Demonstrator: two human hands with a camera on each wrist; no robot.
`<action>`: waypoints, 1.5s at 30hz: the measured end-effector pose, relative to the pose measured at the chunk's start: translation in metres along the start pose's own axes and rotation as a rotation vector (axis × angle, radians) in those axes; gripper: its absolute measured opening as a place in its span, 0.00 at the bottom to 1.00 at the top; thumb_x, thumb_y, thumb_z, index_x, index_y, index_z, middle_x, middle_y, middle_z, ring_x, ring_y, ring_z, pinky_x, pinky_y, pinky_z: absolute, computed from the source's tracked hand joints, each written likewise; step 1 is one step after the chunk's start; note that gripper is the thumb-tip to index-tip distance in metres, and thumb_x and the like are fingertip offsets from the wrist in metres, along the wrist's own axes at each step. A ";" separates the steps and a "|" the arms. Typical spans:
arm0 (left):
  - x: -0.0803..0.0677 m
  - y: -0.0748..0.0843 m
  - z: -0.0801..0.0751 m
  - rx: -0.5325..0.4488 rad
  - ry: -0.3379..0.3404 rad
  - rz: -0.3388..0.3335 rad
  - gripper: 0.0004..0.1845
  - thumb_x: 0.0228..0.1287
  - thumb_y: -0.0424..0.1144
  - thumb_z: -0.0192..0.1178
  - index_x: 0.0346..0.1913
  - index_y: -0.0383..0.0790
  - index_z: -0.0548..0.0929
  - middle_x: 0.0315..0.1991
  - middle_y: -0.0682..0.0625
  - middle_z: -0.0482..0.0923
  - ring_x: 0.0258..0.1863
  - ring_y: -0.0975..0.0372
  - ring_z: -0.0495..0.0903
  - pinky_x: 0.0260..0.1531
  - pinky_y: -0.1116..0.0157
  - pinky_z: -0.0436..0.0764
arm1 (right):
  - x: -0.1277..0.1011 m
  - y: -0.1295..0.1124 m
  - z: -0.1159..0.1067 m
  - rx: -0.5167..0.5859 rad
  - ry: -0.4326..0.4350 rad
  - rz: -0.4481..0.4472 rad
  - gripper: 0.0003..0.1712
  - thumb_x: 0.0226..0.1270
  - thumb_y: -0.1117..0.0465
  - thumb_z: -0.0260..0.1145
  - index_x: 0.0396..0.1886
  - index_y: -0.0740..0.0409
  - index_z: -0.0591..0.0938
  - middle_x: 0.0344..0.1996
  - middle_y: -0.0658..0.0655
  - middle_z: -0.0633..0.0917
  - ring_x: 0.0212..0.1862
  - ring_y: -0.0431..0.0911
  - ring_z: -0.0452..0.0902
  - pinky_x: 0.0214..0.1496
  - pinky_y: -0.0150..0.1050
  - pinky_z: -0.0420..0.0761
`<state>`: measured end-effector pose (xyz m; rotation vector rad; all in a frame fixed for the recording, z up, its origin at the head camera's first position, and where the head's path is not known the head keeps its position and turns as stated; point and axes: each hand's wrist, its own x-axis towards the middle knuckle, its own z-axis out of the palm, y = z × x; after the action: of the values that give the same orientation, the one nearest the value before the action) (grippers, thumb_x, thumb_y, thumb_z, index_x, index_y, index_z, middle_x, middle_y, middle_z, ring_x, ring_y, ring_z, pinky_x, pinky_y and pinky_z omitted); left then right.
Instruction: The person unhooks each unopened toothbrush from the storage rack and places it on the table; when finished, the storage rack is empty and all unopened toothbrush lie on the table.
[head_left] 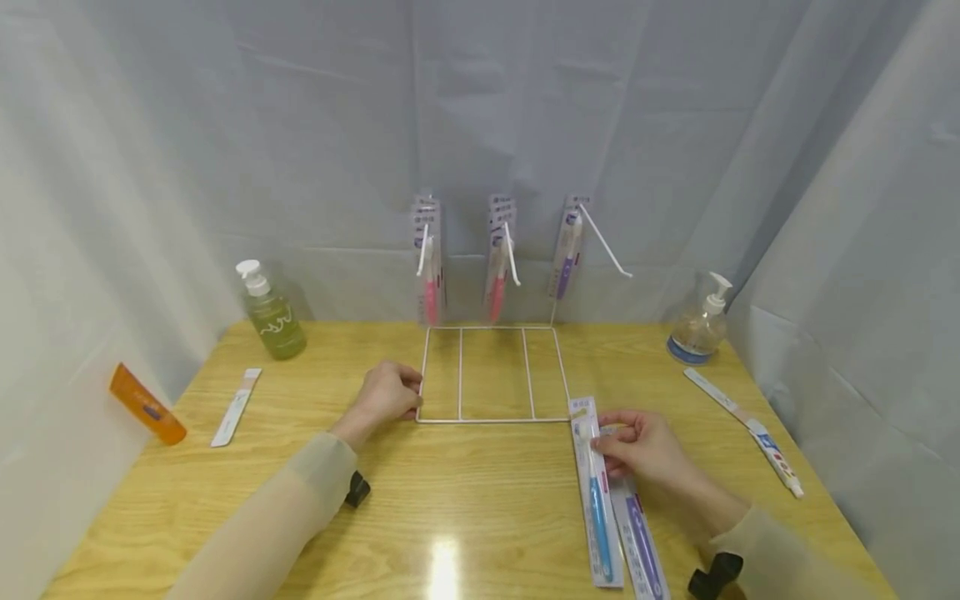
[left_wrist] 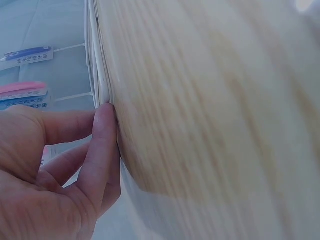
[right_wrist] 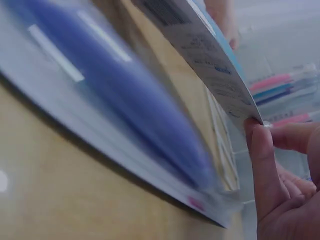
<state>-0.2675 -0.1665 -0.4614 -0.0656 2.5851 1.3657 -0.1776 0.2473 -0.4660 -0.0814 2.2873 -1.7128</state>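
A person is sitting at a wooden tabletop [head_left: 480, 508] with both hands out in front. The left hand [head_left: 384, 396] is resting at the near left corner of a white wire rack [head_left: 491, 373], its fingers [left_wrist: 102, 145] curled against the thin wire of the rack's edge where it is lying on the wood. The right hand [head_left: 645, 446] is pinching the upper end of a blue toothbrush pack [head_left: 596, 492] between thumb and fingers [right_wrist: 262, 165], tilting that edge of the card up off the tabletop, just beside the rack's near right corner. A purple toothbrush pack [head_left: 639, 533] is lying flat right next to it, partly under the hand, reaching to the near edge. More packs are hanging from the rack's pegs [head_left: 498, 258] at the far side, against the grey curtain. A green pump bottle [head_left: 272, 312] is standing far left, a clear pump bottle [head_left: 701, 327] far right. An orange tube [head_left: 146, 404] is sitting off the left edge, a slim white box [head_left: 236, 407] is lying near it, and a toothpaste tube [head_left: 750, 429] is lying along the right edge. Bare wood is stretching wide between the two forearms.
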 end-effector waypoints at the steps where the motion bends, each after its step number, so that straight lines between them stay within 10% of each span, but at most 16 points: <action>1: 0.000 0.000 0.000 0.001 -0.001 0.003 0.26 0.66 0.20 0.67 0.67 0.23 0.84 0.50 0.36 0.87 0.38 0.58 0.89 0.37 0.66 0.97 | -0.001 0.002 0.001 -0.009 -0.006 0.005 0.29 0.73 0.68 0.74 0.68 0.79 0.78 0.24 0.50 0.93 0.23 0.37 0.87 0.27 0.31 0.91; 21: -0.002 0.000 -0.008 0.022 0.004 0.001 0.27 0.64 0.20 0.65 0.68 0.24 0.85 0.50 0.38 0.86 0.37 0.59 0.88 0.35 0.67 0.96 | -0.005 -0.004 0.022 -0.272 0.035 0.056 0.24 0.70 0.66 0.78 0.61 0.76 0.87 0.20 0.56 0.89 0.17 0.40 0.84 0.20 0.37 0.90; 34: 0.001 0.001 -0.005 0.011 -0.004 -0.002 0.27 0.64 0.20 0.66 0.68 0.24 0.85 0.50 0.38 0.86 0.37 0.59 0.88 0.36 0.67 0.96 | 0.001 -0.028 -0.008 -0.325 0.040 -0.031 0.17 0.75 0.64 0.75 0.56 0.73 0.89 0.27 0.61 0.94 0.24 0.46 0.90 0.27 0.40 0.94; 40: 0.000 0.000 -0.004 0.031 -0.004 0.003 0.26 0.65 0.21 0.66 0.68 0.24 0.85 0.49 0.38 0.86 0.37 0.58 0.89 0.36 0.67 0.96 | 0.039 -0.066 -0.037 -0.219 0.102 -0.201 0.24 0.77 0.66 0.73 0.66 0.75 0.84 0.48 0.70 0.95 0.39 0.42 0.94 0.45 0.37 0.98; 45: 0.001 0.000 0.000 0.022 -0.007 0.006 0.26 0.65 0.20 0.66 0.67 0.24 0.85 0.49 0.38 0.86 0.37 0.58 0.89 0.35 0.67 0.96 | 0.085 -0.099 -0.059 -0.012 0.172 -0.261 0.29 0.79 0.69 0.70 0.72 0.80 0.76 0.45 0.46 0.96 0.44 0.30 0.91 0.54 0.30 0.95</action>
<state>-0.2679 -0.1666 -0.4620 -0.0491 2.5958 1.3373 -0.2862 0.2556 -0.3732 -0.2554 2.5046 -1.8982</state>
